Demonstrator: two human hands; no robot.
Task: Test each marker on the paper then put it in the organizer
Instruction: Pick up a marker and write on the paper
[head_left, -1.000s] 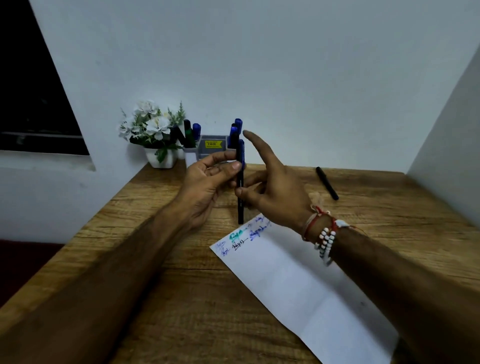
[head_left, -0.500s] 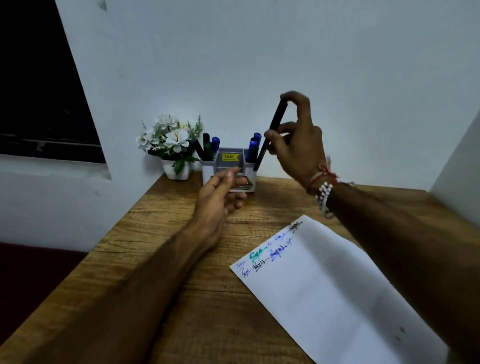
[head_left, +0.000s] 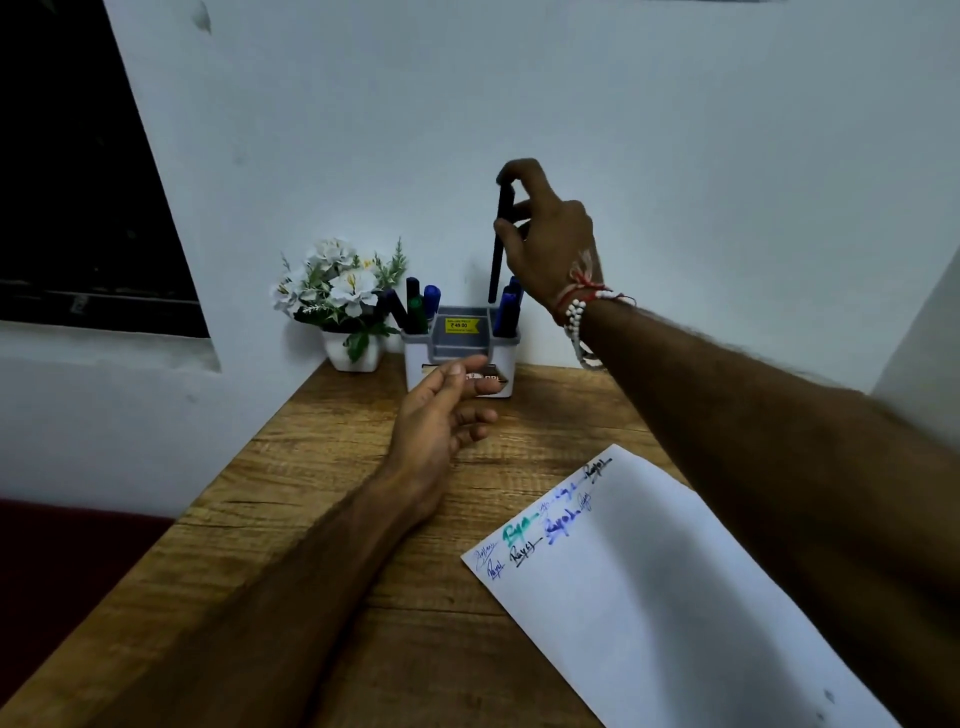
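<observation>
My right hand (head_left: 545, 249) grips a dark marker (head_left: 497, 260) near its top, held almost upright, its lower tip just above the right compartment of the white and grey organizer (head_left: 504, 349). That compartment holds blue markers (head_left: 506, 312); the left compartment holds several more markers (head_left: 415, 309). My left hand (head_left: 441, 415) hovers over the table in front of the organizer, fingers loosely apart, holding nothing. A white paper (head_left: 675, 597) with blue, green and black scribbles along its top edge lies at the lower right.
A small white pot of white flowers (head_left: 343, 296) stands left of the organizer against the wall. The wooden table (head_left: 311, 493) runs to an edge on the left, with a dark window beyond it. Walls close off the back and the right side.
My right hand carried the marker from above the paper up to the organizer and turned it from slanted to nearly upright. My left hand let go of it and drifted down, open.
</observation>
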